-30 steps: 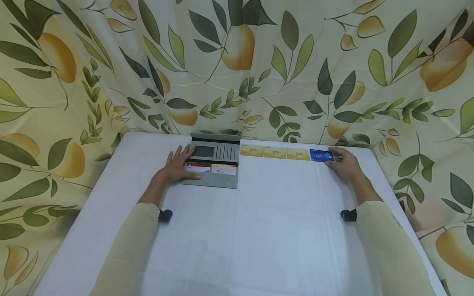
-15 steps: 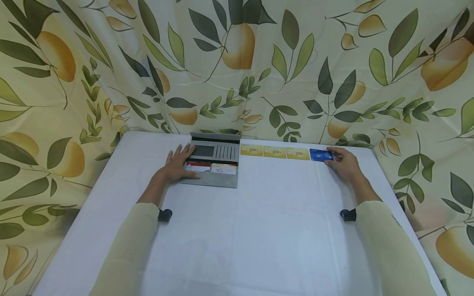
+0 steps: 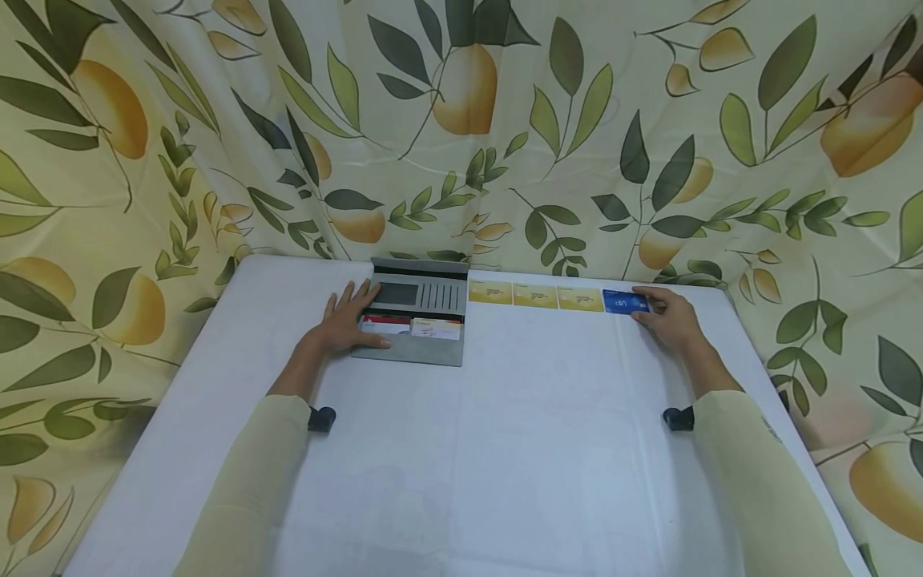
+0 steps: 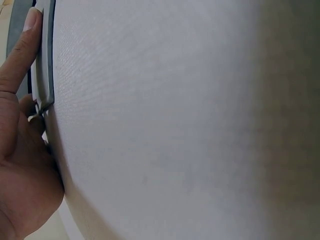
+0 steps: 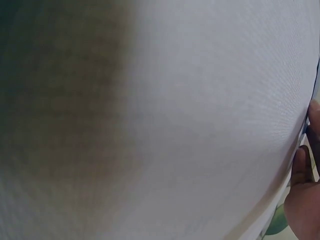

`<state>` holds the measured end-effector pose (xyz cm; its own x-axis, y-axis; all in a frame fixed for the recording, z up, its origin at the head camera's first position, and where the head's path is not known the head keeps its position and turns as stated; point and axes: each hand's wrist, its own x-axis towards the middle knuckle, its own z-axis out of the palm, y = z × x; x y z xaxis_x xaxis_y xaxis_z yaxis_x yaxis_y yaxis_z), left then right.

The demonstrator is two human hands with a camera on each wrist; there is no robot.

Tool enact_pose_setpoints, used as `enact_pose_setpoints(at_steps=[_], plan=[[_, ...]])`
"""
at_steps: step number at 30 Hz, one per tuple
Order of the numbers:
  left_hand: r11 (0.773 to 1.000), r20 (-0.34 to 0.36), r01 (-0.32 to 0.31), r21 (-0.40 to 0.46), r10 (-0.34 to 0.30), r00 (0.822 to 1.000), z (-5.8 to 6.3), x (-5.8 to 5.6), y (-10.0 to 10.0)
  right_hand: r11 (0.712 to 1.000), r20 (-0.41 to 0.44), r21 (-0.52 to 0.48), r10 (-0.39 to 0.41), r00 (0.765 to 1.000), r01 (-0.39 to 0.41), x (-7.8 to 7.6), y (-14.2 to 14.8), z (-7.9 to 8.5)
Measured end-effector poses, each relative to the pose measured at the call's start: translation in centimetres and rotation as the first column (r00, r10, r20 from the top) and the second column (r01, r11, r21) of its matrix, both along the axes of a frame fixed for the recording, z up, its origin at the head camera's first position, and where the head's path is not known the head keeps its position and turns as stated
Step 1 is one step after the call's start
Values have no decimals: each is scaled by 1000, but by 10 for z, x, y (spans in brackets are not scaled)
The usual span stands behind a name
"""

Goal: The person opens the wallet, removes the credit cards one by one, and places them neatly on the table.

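A grey card wallet (image 3: 425,353) lies unfolded on the white table, with card slots, a dark window and two cards in its lower pocket: a red-and-white card (image 3: 385,324) and a white card (image 3: 436,329). Spread over its left edge is my left hand (image 3: 342,323), fingers straight and thumb along the lower flap; the left wrist view shows that thumb (image 4: 22,47) on the edge. At the far right, my right hand (image 3: 672,319) pinches the right end of a blue VIP card (image 3: 624,302) at the table. In the right wrist view only part of this hand (image 5: 305,200) shows.
Three gold cards (image 3: 490,292) lie in a row between the wallet and the blue card, along the back edge of the white table (image 3: 461,465). Behind hangs a curtain (image 3: 505,160) with a fruit-and-leaf print. Black wrist cameras (image 3: 321,420) sit at both sleeves.
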<state>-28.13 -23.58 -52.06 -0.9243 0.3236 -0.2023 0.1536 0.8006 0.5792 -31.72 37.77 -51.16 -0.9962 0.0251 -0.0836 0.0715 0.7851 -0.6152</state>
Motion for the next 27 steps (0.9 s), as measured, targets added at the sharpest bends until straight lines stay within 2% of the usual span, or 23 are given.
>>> enact_pose_setpoints(at_steps=[27], plan=[[1000,0,-4,5,4,1000,0,0,0,999,14,-24,25,1000,-25,-1,3,-1]])
